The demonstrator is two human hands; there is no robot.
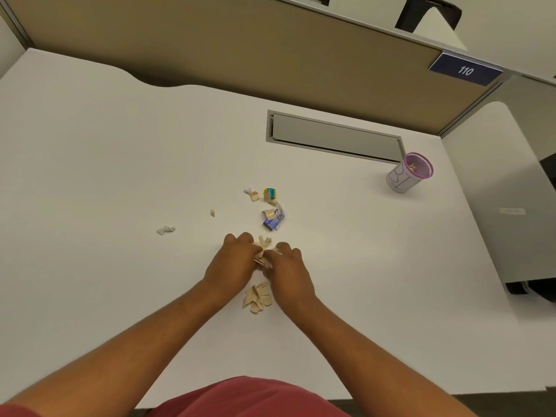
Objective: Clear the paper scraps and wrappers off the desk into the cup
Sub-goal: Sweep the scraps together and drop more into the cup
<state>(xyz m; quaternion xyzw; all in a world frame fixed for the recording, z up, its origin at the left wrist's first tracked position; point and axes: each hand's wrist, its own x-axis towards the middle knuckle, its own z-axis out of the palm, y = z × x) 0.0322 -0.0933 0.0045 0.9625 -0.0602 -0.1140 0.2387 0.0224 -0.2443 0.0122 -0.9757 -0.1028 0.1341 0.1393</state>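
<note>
My left hand [235, 260] and my right hand [287, 267] meet at the middle of the white desk [90, 176], fingers curled around a bunch of beige paper scraps [262, 251] pinched between them. A small pile of beige scraps [258, 297] lies just behind my hands. Beyond them lie a blue wrapper [274, 219], a yellow-and-teal wrapper [270, 193], a beige and white scrap [252, 194], a tiny beige bit [212, 213] and a white crumpled scrap [165, 229] to the left. The cup [409, 173], pink-rimmed mesh with a white paper sleeve, stands at the far right with scraps inside.
A grey cable hatch [334, 135] is set into the desk behind the scraps. A tan partition [210, 40] with a blue "110" sign [465, 70] runs along the back. A grey cabinet [511, 206] stands beyond the desk's right edge.
</note>
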